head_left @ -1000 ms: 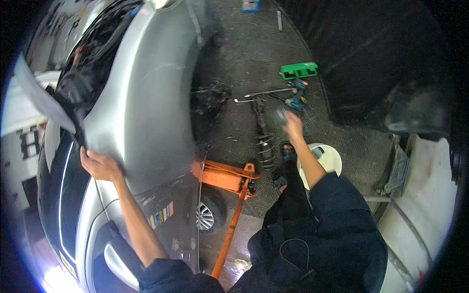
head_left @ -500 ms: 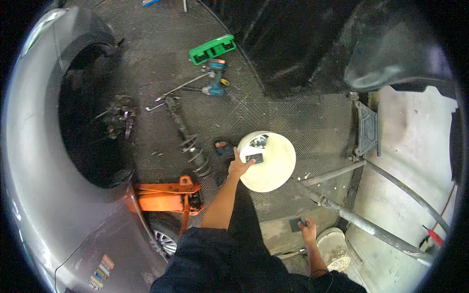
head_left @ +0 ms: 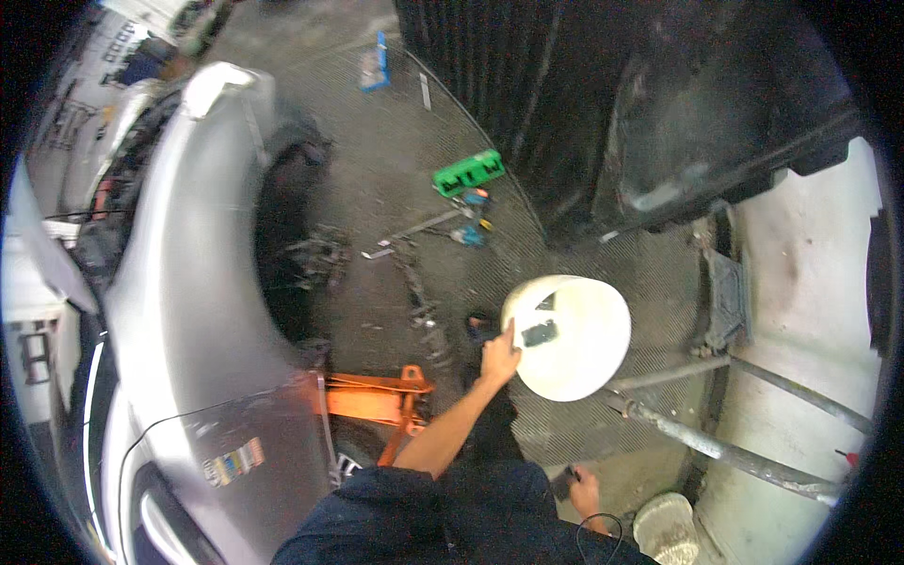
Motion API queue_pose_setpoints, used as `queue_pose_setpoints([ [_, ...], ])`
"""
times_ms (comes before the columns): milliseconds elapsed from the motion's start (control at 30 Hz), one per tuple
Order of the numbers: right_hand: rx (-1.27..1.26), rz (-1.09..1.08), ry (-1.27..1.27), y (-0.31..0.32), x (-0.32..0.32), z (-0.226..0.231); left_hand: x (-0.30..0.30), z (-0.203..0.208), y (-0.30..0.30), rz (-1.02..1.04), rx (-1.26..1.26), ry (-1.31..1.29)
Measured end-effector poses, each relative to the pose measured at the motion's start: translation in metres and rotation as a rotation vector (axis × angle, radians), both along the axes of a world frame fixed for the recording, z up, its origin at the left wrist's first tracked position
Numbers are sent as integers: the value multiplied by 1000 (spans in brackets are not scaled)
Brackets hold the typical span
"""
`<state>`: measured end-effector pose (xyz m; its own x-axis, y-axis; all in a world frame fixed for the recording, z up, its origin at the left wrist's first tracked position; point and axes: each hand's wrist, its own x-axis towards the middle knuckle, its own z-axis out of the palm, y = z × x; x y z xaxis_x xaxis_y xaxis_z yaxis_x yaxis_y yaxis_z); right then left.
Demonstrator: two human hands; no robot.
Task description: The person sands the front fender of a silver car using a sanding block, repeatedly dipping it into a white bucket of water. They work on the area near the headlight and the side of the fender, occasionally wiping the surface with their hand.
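Note:
My left hand (head_left: 501, 358) is closed on the near left rim of a round cream-white bucket-like stool (head_left: 591, 348); its fingertips are blurred and partly hidden. On the stool's top lie a small dark rectangular object (head_left: 540, 332), just beyond my thumb, and a dark patch with white marks. Low at the right, my right hand (head_left: 584, 492) is closed around a small dark object (head_left: 571, 474); motion blur hides its kind. A dirty whitish bucket (head_left: 665, 529) stands beside my right forearm.
To the left stands a silver car (head_left: 188, 282) with an open wheel arch; an orange floor jack (head_left: 372, 403) is beside it. A strut (head_left: 424, 315), a cordless drill (head_left: 468, 234) and a green case (head_left: 469, 172) lie on the floor. Metal pipes (head_left: 734, 457) run along the right.
My view has swung left, showing more of the car. My left thumb has drawn back from the small dark object on the stool. My right hand has pulled closer to my body.

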<state>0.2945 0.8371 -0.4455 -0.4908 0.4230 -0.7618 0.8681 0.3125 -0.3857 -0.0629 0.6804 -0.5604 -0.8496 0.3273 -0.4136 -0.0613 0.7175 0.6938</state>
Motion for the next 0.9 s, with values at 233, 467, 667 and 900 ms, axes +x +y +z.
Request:
queue_pose_setpoints([
  [233,-489,380,-51,26,39,-55,-20,178,-1,200,171,-129],
  [467,-234,55,-38,81,-167,0,-88,236,64,236,280,-222],
  [667,-194,-59,127,140,-288,35,-132,271,93,-38,145,-129],
  [900,-182,-50,135,187,-359,44,-160,258,105,-122,104,-34],
])
